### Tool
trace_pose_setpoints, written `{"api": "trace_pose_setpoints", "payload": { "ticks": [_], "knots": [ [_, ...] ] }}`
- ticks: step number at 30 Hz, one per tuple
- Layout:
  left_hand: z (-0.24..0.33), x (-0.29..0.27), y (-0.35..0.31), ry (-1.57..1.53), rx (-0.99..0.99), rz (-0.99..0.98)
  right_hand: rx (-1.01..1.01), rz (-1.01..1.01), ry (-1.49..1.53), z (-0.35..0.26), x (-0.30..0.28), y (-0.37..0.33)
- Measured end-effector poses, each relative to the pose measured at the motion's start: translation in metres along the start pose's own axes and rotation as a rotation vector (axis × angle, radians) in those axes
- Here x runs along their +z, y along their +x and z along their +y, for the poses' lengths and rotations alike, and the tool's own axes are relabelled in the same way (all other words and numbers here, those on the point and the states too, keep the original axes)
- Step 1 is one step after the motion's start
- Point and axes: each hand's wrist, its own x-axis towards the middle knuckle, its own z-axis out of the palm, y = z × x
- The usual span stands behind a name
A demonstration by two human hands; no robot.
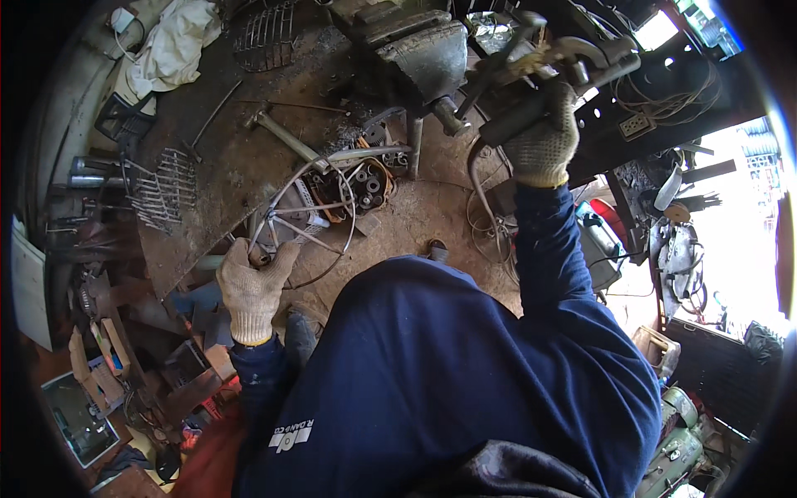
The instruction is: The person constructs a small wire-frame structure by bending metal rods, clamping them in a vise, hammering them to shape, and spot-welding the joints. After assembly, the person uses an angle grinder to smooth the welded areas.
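- At the near edge of the bench (pixel 209 195) — left hand (pixel 251 290), gloved, grip pinching the rim of a round, spoked wire frame (pixel 271 215).
- Frame: seen against the bench edge and the floor (pixel 423 212).
- Right hand (pixel 544 145), gloved, raised farther off — grip wrapped round a thick dark handle (pixel 515 122), beside clustered metal tools (pixel 535 58).
- On bench: hammer (pixel 286 137), wire grid (pixel 168 192).
- Vise (pixel 427 62) between hands, farther out.

Right grip (pixel 544 149) partly hidden by dark handle (pixel 513 123), left grip (pixel 251 286) indistinct at fingertips, green machine (pixel 674 452) cut off below
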Motion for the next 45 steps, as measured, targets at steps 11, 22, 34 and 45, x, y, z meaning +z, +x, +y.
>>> {"api": "trace_pose_setpoints", "payload": {
  "ticks": [11, 22, 34, 45],
  "knots": [
    [-0.003, -0.009, -0.015, -0.033, -0.07, 0.012, 0.129, 0.125, -0.214, 0.09, -0.01, -0.077],
    [-0.026, -0.022, -0.019, 0.0, -0.049, 0.003, 0.236, 0.382, 0.074, 0.078, -0.058, -0.09],
    [-0.004, -0.015, -0.005, 0.028, 0.003, -0.009, 0.483, 0.43, 0.14, 0.089, -0.036, -0.079],
    [0.013, -0.022, -0.01, 0.044, -0.108, -0.092, 0.051, 0.339, 0.274, 0.045, -0.056, -0.017]
  ]
}}
